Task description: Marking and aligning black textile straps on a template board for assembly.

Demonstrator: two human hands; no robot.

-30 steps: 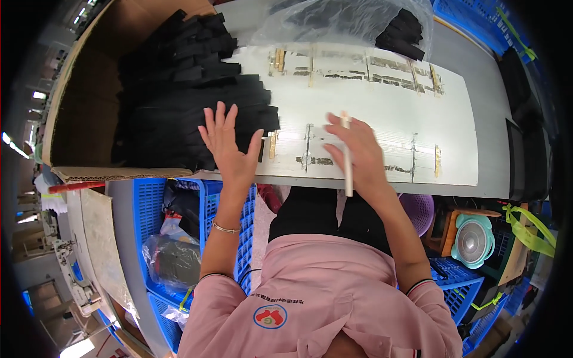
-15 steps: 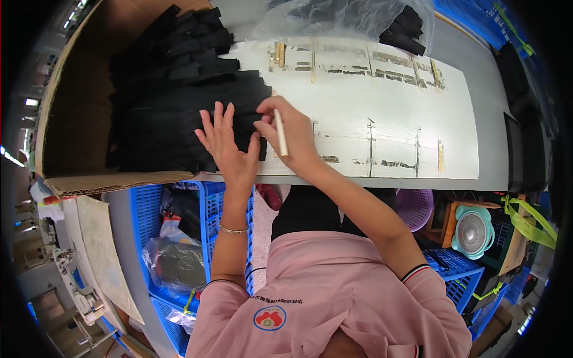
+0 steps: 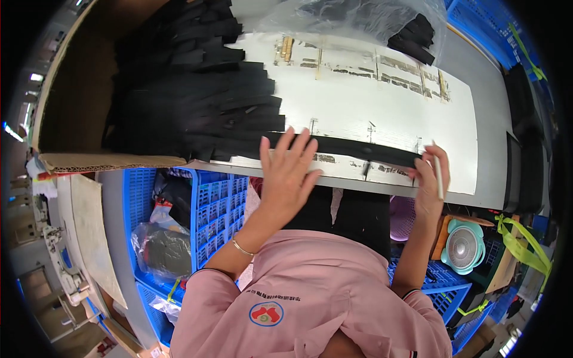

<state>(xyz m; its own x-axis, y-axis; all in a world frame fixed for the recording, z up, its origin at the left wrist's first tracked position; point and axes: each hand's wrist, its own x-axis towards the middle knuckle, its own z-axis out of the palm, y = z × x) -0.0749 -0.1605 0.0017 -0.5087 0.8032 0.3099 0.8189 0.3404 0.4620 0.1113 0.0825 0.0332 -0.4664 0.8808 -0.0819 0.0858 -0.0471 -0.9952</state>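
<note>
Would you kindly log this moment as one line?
left hand: flat on black strip | right hand: at strip's end, holds white stick | strip: laid across white board | black strip pile: left

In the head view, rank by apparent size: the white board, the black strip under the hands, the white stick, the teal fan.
Largest to smallest:
1. white board
2. black strip
3. teal fan
4. white stick, in the right hand

Fisheye bending makes the rim sizes unsure.
</note>
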